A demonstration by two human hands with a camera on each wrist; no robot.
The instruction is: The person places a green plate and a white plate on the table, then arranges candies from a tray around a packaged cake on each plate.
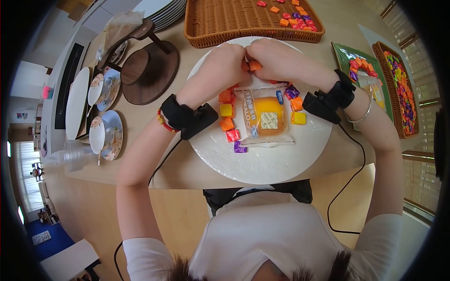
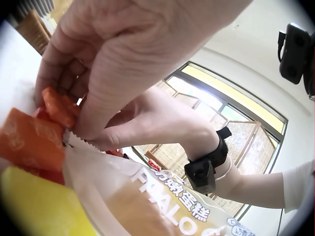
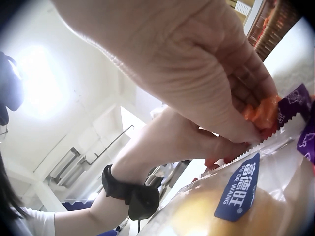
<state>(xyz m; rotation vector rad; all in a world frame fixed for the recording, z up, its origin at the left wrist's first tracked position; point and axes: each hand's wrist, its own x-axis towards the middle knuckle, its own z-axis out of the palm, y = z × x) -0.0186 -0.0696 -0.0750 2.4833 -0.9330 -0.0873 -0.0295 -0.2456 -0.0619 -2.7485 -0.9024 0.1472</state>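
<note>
Between wicker basket (image 1: 225, 21) and bagged cake (image 1: 269, 110), left hand (image 1: 226, 62) and right hand (image 1: 271, 57) each seemingly pinch orange candy (image 1: 254, 65).

Plate (image 1: 211, 154) glossy, smooth; basket (image 1: 234, 23) rough wicker; stand (image 1: 152, 84) matt dark wood; my cake packet (image 1: 281, 136) shiny plastic.

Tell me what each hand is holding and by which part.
Left hand pinches one orange candy; right hand pinches another orange candy; fingers hide exactly where.
</note>
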